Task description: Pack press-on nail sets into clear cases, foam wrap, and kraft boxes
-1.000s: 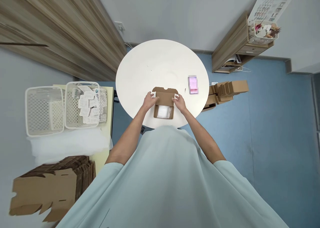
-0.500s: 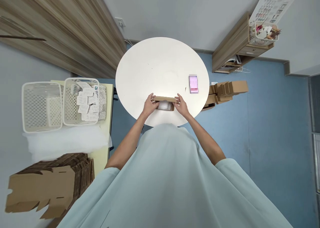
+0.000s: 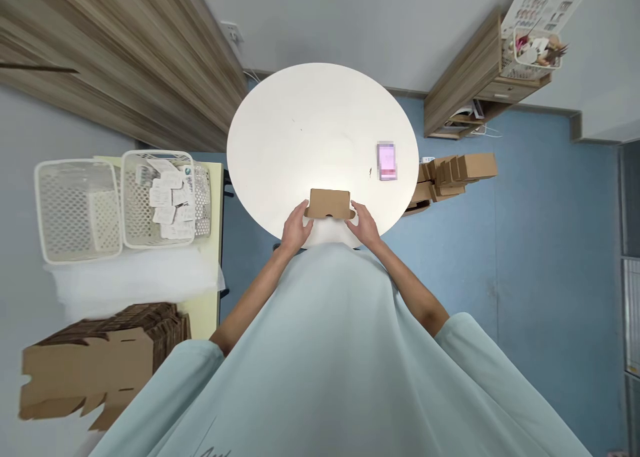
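Observation:
A small brown cardboard box [image 3: 329,203] lies at the near edge of the round white table [image 3: 320,103]. Its lid is folded down over the top, and the small side ears and front flap stick out toward me. At the box's left end, my left hand [image 3: 296,229] has its fingers and thumb around the left ear. My right hand [image 3: 365,226] grips the right ear in the same way. The lid hides what is inside.
On the table's right lies a blurred pink phone-like object [image 3: 387,161]. Folded boxes [image 3: 450,175] are stacked right of it. At left, a side table bears white baskets [image 3: 157,200], one with paper slips, white wrapping sheets [image 3: 135,277] and flat cardboard blanks [image 3: 90,370].
The lid has come down toward me over the box, covering the white contents that showed before. Both hands have moved slightly nearer to me, to the lid's front corners.

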Motion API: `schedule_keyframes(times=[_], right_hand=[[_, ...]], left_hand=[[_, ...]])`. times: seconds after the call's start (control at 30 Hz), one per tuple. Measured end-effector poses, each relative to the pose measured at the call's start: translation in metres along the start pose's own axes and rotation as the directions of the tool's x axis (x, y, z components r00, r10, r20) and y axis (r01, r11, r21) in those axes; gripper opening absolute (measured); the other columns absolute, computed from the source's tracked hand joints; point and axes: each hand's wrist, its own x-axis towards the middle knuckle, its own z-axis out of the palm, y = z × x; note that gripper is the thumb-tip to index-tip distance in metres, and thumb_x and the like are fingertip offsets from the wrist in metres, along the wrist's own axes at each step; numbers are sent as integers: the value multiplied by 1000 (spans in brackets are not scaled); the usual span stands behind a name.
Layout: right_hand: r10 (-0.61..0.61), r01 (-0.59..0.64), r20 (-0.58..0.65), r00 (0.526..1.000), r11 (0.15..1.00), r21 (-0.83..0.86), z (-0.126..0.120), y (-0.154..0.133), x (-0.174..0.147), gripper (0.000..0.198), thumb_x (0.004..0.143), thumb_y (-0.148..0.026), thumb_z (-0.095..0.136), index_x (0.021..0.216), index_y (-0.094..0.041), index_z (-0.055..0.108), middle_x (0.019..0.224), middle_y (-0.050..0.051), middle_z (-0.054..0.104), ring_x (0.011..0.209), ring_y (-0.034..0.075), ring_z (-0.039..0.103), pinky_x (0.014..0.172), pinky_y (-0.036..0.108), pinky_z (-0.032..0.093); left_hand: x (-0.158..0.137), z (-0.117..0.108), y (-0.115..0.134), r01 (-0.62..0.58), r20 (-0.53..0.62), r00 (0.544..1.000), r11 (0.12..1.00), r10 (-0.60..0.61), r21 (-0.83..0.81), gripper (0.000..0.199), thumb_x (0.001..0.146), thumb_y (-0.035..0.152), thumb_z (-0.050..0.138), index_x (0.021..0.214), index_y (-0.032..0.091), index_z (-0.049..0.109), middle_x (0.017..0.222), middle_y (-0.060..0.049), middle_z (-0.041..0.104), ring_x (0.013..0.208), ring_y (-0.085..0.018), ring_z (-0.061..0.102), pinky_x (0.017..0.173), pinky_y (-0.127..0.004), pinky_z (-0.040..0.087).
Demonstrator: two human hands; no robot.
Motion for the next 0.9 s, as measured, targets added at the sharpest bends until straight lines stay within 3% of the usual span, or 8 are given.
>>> schedule_keyframes(times=[0.23,0.47,0.6,0.73,0.9], right_hand=[[118,-117,75,990,993,-15,10,3,-8,44,106,-21,61,150,-20,64,146,14,74,133,31,72,115,49,59],[225,-231,134,965,972,33,21,14,-12,41,103,-13,64,142,-26,67,133,9,82,124,30,80,107,46,65],[225,-234,111,968,969,80,28,22,-12,43,101,-13,66,142,-25,68,132,11,82,121,29,81,107,47,66],[222,-229,63,973,962,148,36,31,-10,34,98,-19,69,132,-22,71,138,14,78,117,27,81,105,45,67],[257,-260,41,966,944,205,48,44,-4,22,98,-17,61,117,-24,69,128,9,80,106,23,81,101,42,66]], left_hand=[[-8,14,-5,89,44,995,996,-88,-20,54,102,25,64,155,23,68,158,-9,70,147,-36,66,127,-52,51],[-14,31,-22,279,108,958,950,-266,-140,44,100,26,69,142,18,77,137,-13,81,129,-33,78,118,-46,57],[-13,42,-24,362,75,932,902,-355,-234,41,99,17,68,138,13,79,138,-16,81,131,-30,77,120,-41,56],[-10,51,-25,433,19,898,876,-439,-212,36,97,16,72,132,12,81,133,-17,82,128,-30,79,119,-41,57],[-8,59,-29,477,19,874,852,-485,-213,40,96,14,72,136,14,79,132,-16,83,131,-30,78,120,-42,56]])
